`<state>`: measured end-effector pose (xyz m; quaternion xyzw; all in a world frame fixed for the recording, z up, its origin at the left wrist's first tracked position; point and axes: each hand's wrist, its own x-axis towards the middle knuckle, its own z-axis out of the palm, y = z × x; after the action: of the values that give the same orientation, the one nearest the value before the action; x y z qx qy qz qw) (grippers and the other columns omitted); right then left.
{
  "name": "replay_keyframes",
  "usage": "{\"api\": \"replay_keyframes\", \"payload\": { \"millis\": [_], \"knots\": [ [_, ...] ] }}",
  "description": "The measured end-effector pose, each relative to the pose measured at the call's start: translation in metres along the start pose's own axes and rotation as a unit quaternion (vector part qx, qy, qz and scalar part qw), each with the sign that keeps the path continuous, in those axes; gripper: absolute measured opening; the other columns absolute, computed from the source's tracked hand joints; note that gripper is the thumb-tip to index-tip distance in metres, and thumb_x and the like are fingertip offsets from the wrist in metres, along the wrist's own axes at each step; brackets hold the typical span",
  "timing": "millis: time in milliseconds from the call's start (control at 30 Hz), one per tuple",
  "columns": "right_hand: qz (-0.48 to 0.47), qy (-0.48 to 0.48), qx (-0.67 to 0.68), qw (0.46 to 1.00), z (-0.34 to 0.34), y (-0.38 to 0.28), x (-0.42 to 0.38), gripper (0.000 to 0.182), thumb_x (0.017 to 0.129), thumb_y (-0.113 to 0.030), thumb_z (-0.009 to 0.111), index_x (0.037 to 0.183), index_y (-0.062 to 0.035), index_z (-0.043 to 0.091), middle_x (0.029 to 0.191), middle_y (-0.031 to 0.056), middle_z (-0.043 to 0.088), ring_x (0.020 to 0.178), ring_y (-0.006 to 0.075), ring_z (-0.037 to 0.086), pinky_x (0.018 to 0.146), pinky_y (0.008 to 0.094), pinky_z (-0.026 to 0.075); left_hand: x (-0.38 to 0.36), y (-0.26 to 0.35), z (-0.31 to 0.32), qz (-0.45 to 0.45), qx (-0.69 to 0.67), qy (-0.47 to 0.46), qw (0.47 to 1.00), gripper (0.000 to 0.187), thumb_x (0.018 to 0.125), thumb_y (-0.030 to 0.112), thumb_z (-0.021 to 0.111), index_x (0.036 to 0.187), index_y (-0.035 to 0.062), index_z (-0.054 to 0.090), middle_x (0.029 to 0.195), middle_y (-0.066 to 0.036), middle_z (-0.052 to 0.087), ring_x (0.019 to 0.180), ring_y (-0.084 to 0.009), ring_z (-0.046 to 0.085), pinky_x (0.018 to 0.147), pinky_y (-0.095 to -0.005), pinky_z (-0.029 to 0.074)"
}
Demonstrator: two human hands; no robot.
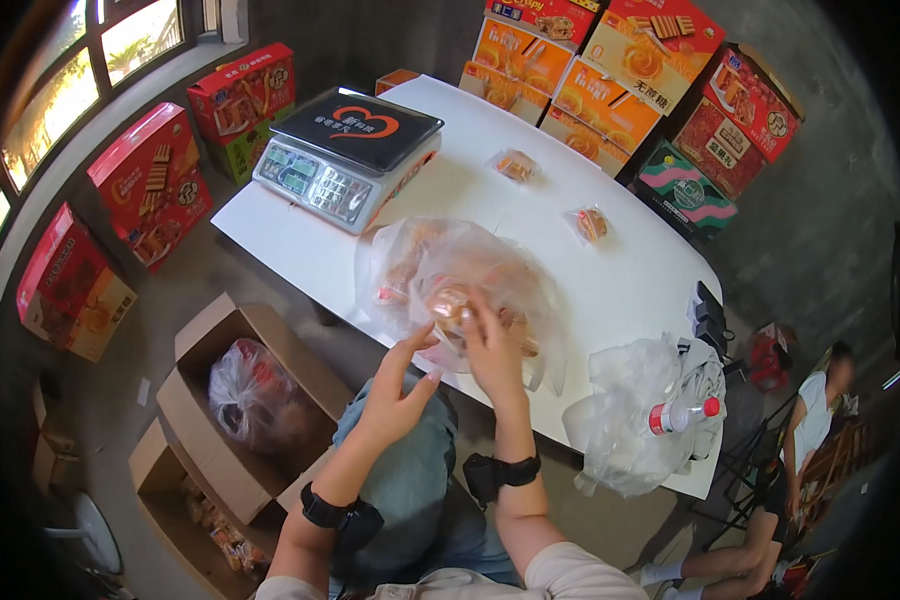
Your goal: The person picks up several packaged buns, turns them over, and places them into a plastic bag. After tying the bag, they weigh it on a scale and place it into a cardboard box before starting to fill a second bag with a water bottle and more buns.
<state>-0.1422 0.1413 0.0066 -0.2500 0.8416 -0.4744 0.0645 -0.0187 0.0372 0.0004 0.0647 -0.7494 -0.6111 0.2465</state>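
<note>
A clear plastic bag full of wrapped buns lies on the white table in front of me. My right hand reaches over its near side, its slightly blurred fingers curled against the right side of a wrapped bun. Just to the left is my left hand, thumb and forefinger apart, the forefinger's tip close to the bag's near edge and nothing in the palm. Two more wrapped pastries, one toward the back and another farther right, lie singly on the table.
A digital scale stands at the table's left end. Plastic bags and a red-capped bottle lie at the right. Open cartons sit on the floor at left. Gift boxes are stacked behind; a person sits at right.
</note>
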Motion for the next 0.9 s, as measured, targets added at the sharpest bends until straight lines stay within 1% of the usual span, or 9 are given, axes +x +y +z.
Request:
{"api": "replay_keyframes", "payload": {
  "millis": [133,300,400,467,567,600,700,767,900],
  "knots": [
    [-0.114,-0.125,0.195,0.966,0.033,0.007,0.022,0.055,0.089,-0.021,0.045,0.137,-0.0102,0.021,0.133,0.0232,0.034,0.122,0.032,0.036,0.099,0.033,0.028,0.002,-0.002,-0.003,0.018,0.016,-0.008,1.0,0.05,0.081,0.008,0.047,0.129,0.0054,0.036,0.119,-0.01,0.048,0.114,-0.0196,0.043,0.096,-0.0341,0.031],
    [-0.118,-0.103,0.105,0.982,0.055,0.03,0.04,0.068,0.088,-0.018,0.047,0.139,-0.004,0.004,0.138,0.0246,0.021,0.127,0.0289,0.027,0.101,0.033,0.024,0.004,-0.021,0.002,-0.058,-0.098,0.066,0.991,0.046,0.083,0.009,0.047,0.127,0.0044,0.037,0.12,-0.012,0.045,0.113,-0.0214,0.044,0.094,-0.0327,0.033],
    [-0.065,-0.089,0.152,0.982,0.067,0.038,0.052,0.068,0.088,-0.023,0.048,0.139,-0.0047,0.006,0.127,0.0219,0.04,0.115,0.0267,0.044,0.091,0.0307,0.038,0.007,-0.026,0.002,-0.072,-0.209,0.129,0.967,0.042,0.084,0.01,0.047,0.125,0.0035,0.038,0.119,-0.012,0.045,0.11,-0.0213,0.046,0.09,-0.031,0.037],
    [0.062,-0.101,0.273,0.955,0.069,0.039,0.058,0.067,0.087,-0.026,0.05,0.138,-0.0058,0.012,0.103,0.0144,0.054,0.082,0.0176,0.058,0.064,0.0244,0.046,0.011,-0.029,-0.002,-0.186,-0.321,0.164,0.914,0.038,0.084,0.011,0.049,0.12,0.0023,0.04,0.115,-0.011,0.047,0.103,-0.0193,0.049,0.082,-0.0302,0.042],
    [0.116,-0.058,0.341,0.931,0.059,0.026,0.059,0.064,0.086,-0.027,0.052,0.137,-0.0071,0.02,0.083,0.0061,0.055,0.054,0.0078,0.05,0.044,0.0203,0.038,0.019,-0.034,-0.009,-0.259,-0.35,0.145,0.888,0.036,0.084,0.013,0.052,0.117,0.0036,0.043,0.105,-0.009,0.05,0.092,-0.0169,0.052,0.074,-0.0296,0.045],
    [0.142,-0.043,0.354,0.923,0.057,0.026,0.061,0.053,0.087,-0.023,0.05,0.134,-0.009,0.031,0.081,0.0045,0.059,0.063,0.0086,0.053,0.047,0.0199,0.041,0.023,-0.033,-0.009,-0.26,-0.351,0.149,0.887,0.036,0.084,0.013,0.052,0.117,0.0036,0.043,0.105,-0.009,0.05,0.092,-0.0169,0.052,0.074,-0.0296,0.045],
    [0.14,0.006,0.393,0.909,0.056,0.028,0.064,0.047,0.086,-0.022,0.05,0.13,-0.008,0.038,0.077,0.0021,0.057,0.059,0.0076,0.051,0.046,0.0189,0.039,0.035,-0.029,0.002,-0.24,-0.175,0.103,0.949,0.04,0.079,0.018,0.06,0.114,0.0036,0.046,0.093,-0.007,0.049,0.083,-0.0153,0.051,0.069,-0.029,0.045],
    [0.127,0.028,0.383,0.914,0.058,0.034,0.067,0.043,0.086,-0.02,0.05,0.126,-0.0081,0.043,0.075,0.0003,0.054,0.055,0.005,0.046,0.044,0.0177,0.035,0.044,-0.036,0.01,-0.098,0.086,0.113,0.985,0.044,0.073,0.024,0.068,0.108,0.0038,0.05,0.088,-0.007,0.047,0.08,-0.0148,0.05,0.066,-0.0281,0.043],
    [0.065,0.002,0.35,0.935,0.05,0.035,0.067,0.035,0.086,-0.015,0.051,0.117,-0.0009,0.05,0.063,-0.0029,0.049,0.051,0.0031,0.041,0.047,0.0175,0.034,0.064,-0.048,0.009,0.024,0.284,0.202,0.937,0.038,0.07,0.029,0.069,0.09,0.0012,0.052,0.079,-0.016,0.049,0.072,-0.0299,0.052,0.064,-0.0373,0.043]
  ]
}}
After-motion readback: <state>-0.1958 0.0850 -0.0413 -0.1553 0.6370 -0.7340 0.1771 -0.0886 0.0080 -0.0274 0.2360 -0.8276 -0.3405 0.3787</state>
